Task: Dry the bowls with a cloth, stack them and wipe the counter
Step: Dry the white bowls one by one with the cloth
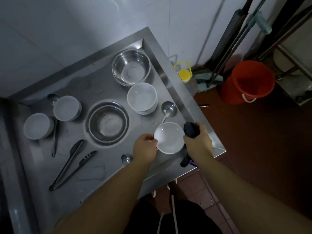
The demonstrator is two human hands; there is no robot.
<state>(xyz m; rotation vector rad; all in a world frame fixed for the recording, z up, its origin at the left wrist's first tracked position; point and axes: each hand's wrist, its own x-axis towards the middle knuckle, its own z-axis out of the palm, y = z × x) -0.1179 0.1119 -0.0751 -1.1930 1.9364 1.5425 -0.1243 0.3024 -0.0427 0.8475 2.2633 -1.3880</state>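
Observation:
My left hand (145, 148) pinches the left rim of a white bowl (169, 137) held above the steel counter (101, 166) near its right edge. My right hand (198, 141) grips a dark cloth (190, 130) at the bowl's right rim; a tail of the cloth hangs below my wrist. A stack of white bowls (142, 98) stands further back. Two single white bowls (66, 108) (37, 126) sit at the left.
Two steel bowls (131, 66) (107, 123) stand on the counter, with a ladle (168, 109), tongs (70, 166), spoons and a second ladle lying around them. Beyond the counter's right edge are a red bucket (247, 81), a yellow-capped jug (184, 76) and mop handles.

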